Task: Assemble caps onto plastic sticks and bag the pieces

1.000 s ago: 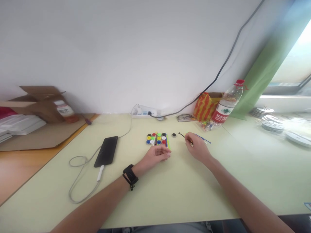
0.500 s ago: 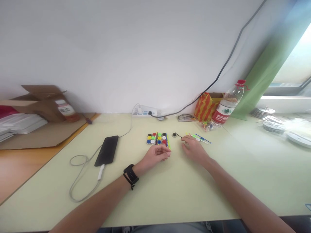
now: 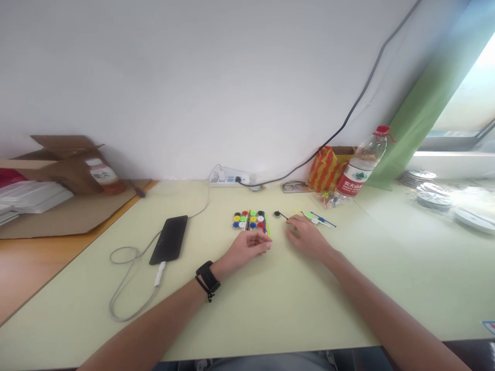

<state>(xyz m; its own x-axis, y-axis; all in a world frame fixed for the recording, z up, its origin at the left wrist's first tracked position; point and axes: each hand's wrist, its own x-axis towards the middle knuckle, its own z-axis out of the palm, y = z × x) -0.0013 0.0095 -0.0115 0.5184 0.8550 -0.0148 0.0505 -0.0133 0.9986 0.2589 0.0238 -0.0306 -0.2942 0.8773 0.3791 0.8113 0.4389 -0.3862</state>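
Note:
My left hand (image 3: 252,245) rests on its side on the table, fingers loosely bent and thumb apart, with nothing seen in it. Just beyond it are round coloured discs (image 3: 253,219) in rows, black, red, green, yellow, blue and white, with thin coloured sticks (image 3: 266,221) among and beside them. My right hand (image 3: 305,236) is palm down, its fingertips closed on the end of a thin black stick (image 3: 282,215). The stick's other end points at a single black disc (image 3: 277,213). More coloured sticks (image 3: 323,219) and a white disc lie beyond the right hand, partly hidden by it.
At left lies a black phone (image 3: 169,239) on a looped cable (image 3: 112,299). A power strip (image 3: 228,178) sits by the wall. Back right are a striped bag (image 3: 323,170), a large water bottle (image 3: 359,167) and stacked metal discs (image 3: 433,196). An opened cardboard box (image 3: 73,159) stands far left.
The whole view has shifted very slightly. Both hands keep nearly the same pose, and the black stick and black disc stay in place.

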